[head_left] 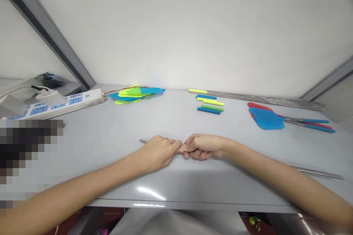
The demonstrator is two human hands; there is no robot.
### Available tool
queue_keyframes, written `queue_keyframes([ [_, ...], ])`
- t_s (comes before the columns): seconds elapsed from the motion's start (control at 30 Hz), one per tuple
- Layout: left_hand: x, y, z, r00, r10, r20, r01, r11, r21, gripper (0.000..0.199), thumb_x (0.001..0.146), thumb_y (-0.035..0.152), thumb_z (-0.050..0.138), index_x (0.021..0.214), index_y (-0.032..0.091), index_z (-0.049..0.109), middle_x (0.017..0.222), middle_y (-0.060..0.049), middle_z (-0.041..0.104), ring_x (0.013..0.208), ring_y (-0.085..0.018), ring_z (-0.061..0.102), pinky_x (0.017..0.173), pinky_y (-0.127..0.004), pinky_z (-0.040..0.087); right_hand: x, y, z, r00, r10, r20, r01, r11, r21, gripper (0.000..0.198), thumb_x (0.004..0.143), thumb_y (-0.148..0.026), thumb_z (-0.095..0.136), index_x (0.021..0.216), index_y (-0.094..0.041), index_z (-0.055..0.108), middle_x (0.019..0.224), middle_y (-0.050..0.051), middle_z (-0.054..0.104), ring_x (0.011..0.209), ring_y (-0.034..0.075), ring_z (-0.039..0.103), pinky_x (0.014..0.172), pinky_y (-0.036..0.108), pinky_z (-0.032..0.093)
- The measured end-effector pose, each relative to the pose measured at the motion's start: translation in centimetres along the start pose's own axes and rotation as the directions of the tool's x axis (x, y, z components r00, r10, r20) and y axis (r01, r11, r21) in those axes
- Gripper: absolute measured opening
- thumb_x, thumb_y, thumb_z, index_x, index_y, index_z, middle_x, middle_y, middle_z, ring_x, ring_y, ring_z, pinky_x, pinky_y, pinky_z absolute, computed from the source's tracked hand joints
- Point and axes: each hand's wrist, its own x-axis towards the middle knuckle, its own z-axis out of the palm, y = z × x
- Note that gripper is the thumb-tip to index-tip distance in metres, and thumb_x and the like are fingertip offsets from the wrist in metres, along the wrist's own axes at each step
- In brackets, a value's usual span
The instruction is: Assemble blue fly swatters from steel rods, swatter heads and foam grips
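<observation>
Near the front middle of the table, my left hand [161, 150] is wrapped palm-down over a thin metal rod [142, 140]. One end of the rod sticks out to the left, and my fingers cover the rest. My right hand [200, 147] meets the left fingertips, its thumb and fingers pinched together on the rod's line; the pinched part is mostly hidden. Beyond my hands lie several loose plastic handle sleeves in yellow [211, 101], green [212, 108] and blue [209, 110].
Yellow and blue fly swatter heads [129, 93] are piled at the back left, beside a white power strip [85, 98]. Metal rods [264, 99] lie along the wall. Blue and red fly swatters [267, 117] rest at right. More rod [320, 172] lies near my right forearm.
</observation>
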Motion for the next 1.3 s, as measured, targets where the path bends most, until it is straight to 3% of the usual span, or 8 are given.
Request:
queue_keyframes([
  [0.4,0.3,0.0,-1.7,1.0,-0.028,-0.007,0.026,0.983,-0.18,0.038,0.084,0.041,0.021,0.074,0.019,0.051,0.07,0.0,0.059,0.057,-0.011,0.052,0.052,-0.022,0.031,-0.2,-0.3,0.1,0.999,-0.044,0.004,0.044,0.999,0.009,0.019,0.073,-0.027,0.04,0.074,-0.012,0.052,0.048,-0.008,0.02,0.036,0.002,0.014,0.03,0.014,0.009],
  [0.57,0.6,0.1,-1.7,0.998,-0.064,-0.018,0.058,0.967,-0.247,0.04,0.081,0.047,0.026,0.067,0.019,0.05,0.064,0.001,0.058,0.054,-0.011,0.05,0.049,-0.022,0.028,-0.2,-0.4,0.2,0.998,-0.056,-0.014,0.055,0.998,-0.008,0.03,0.074,-0.038,0.042,0.077,-0.011,0.056,0.048,-0.007,0.021,0.036,0.002,0.016,0.03,0.015,0.009],
  [0.77,0.7,-0.1,-1.4,0.997,-0.075,-0.016,0.065,0.938,-0.34,0.035,0.083,0.04,0.027,0.067,0.019,0.05,0.068,0.004,0.061,0.056,-0.009,0.052,0.05,-0.02,0.03,-0.2,-0.4,0.2,0.998,-0.066,-0.011,0.066,0.998,-0.01,0.037,0.074,-0.043,0.042,0.085,-0.011,0.058,0.047,-0.006,0.029,0.035,0.002,0.018,0.03,0.015,0.01],
  [1.3,0.8,-0.6,-1.3,0.997,-0.076,-0.034,0.063,0.955,-0.29,0.037,0.084,0.039,0.026,0.067,0.021,0.053,0.064,0.002,0.058,0.055,-0.01,0.05,0.05,-0.021,0.028,-0.1,-0.3,-0.6,0.995,-0.095,0.037,0.094,0.995,0.033,0.037,0.075,-0.042,0.043,0.089,-0.01,0.056,0.051,-0.004,0.036,0.036,0.002,0.024,0.031,0.015,0.016],
])
